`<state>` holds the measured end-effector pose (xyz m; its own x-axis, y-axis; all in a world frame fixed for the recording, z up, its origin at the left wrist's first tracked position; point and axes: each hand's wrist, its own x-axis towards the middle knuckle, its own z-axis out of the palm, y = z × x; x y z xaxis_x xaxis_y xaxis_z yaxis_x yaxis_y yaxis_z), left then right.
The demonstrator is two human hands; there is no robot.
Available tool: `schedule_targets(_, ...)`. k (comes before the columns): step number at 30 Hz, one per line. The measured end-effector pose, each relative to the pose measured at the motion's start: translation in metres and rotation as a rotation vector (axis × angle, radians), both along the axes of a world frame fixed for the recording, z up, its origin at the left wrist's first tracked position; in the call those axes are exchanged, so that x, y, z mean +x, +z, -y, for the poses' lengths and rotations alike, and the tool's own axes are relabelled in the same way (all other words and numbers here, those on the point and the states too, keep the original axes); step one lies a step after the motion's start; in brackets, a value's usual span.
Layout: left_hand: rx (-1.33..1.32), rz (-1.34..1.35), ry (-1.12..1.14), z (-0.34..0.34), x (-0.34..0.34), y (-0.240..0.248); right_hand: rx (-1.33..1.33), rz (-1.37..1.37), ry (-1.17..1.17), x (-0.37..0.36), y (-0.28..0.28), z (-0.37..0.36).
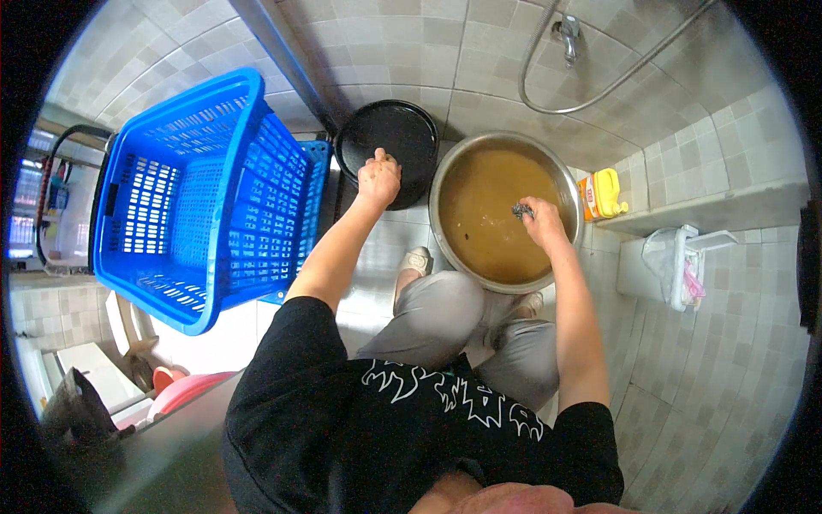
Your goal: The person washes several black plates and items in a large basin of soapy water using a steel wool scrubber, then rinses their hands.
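My left hand (379,180) is over a round black lid or shallow pan (411,128), left of the basin. Its fingers are drawn together at the middle of the black disc; what they grip is hidden. On the right stands a wide metal basin (438,206) of cloudy brown water (488,248), with small dark bits floating in it. Above the water, toward the basin's right side, my right hand (544,224) pinches a grey steel wool scrubber (521,211).
A large blue plastic basket (214,77) stands tilted at the left. Right of the basin are a yellow bottle (606,193) and a white lined bin (642,270). A metal hose (591,107) hangs below the tap (568,38). My feet are close to the basin's near rim.
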<state>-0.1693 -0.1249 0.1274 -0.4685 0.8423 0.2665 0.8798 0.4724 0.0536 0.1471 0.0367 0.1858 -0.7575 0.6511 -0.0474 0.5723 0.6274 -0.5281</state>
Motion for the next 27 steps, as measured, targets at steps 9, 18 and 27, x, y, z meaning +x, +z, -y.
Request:
schedule_targets(9,-0.036,0.440,-0.570,-0.051,0.106,-0.017,-0.037,0.110,-0.020,0.031,-0.040,-0.030)
schedule_targets(18,-0.627,0.652,-0.029,-0.130,0.120,-0.174,-0.249,0.073,-0.192,0.059,-0.110,-0.035)
schedule_targets(27,-0.770,0.711,-0.035,-0.137,0.122,-0.221,0.183,0.160,-0.148,0.060,-0.208,-0.044)
